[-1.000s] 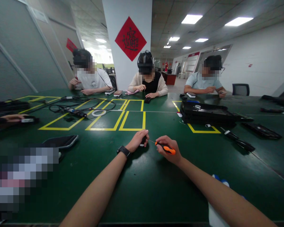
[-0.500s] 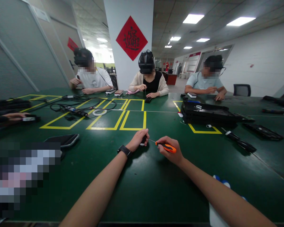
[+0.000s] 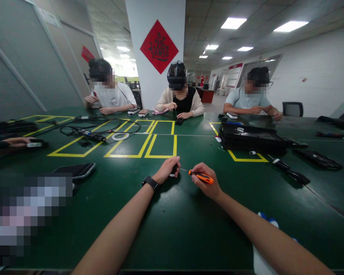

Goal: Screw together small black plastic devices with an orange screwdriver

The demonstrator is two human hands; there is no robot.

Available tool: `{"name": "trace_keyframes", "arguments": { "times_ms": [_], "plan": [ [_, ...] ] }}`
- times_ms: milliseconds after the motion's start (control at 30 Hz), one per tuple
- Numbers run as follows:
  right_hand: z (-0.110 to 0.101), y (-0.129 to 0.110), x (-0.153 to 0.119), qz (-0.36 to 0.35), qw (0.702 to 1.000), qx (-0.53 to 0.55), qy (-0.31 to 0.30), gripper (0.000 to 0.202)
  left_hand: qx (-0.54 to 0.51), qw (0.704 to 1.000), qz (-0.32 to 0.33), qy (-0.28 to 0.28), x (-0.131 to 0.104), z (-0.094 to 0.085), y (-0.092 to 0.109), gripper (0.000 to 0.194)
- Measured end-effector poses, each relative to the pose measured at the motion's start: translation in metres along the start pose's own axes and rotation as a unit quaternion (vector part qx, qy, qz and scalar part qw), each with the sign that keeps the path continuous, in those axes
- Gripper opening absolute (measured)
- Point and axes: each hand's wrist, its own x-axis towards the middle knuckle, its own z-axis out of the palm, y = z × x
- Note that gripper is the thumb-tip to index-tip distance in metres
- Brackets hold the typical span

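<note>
Over the middle of the green table (image 3: 166,236), my left hand (image 3: 166,170) is closed around a small black part (image 3: 174,170) with a white patch near its lower end. Most of that part is covered by my fingers, so its kind does not show. My right hand (image 3: 208,180) grips an orange and black screwdriver (image 3: 202,177) by its handle. The thin shaft points left at the black part; whether its tip touches is too small to tell. A dark watch (image 3: 150,183) is on my left wrist.
A black case (image 3: 252,138) lies to the right, with black tools (image 3: 291,171) beyond my right arm. Coiled cables (image 3: 97,131) and a white ring (image 3: 120,136) lie at the left. A dark tray-like object (image 3: 77,170) is nearer. Several people work around the table.
My hands and the screwdriver have stayed almost in place; the screwdriver handle looks slightly turned. The person at the far right has moved a hand outward.
</note>
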Motion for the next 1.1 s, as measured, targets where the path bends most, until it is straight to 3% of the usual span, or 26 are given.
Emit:
{"name": "trace_keyframes", "arguments": {
  "times_ms": [167, 700, 933, 1100],
  "plan": [
    [-0.002, -0.003, 0.003, -0.044, 0.999, -0.013, -0.007, 0.009, -0.009, 1.0, -0.001, 0.005, 0.001, -0.001, -0.001, 0.041],
    [-0.004, -0.004, 0.003, -0.054, 0.998, -0.012, 0.006, 0.015, -0.016, 1.0, -0.013, 0.012, -0.001, 0.0, 0.002, 0.041],
    [-0.004, 0.006, 0.002, 0.02, 0.999, 0.008, 0.048, 0.019, -0.002, 1.0, 0.008, 0.009, -0.001, -0.001, 0.003, 0.032],
    [-0.007, 0.019, 0.007, 0.066, 0.996, -0.025, 0.053, 0.017, 0.025, 0.996, 0.039, 0.081, 0.0, -0.008, 0.002, 0.029]
  ]
}}
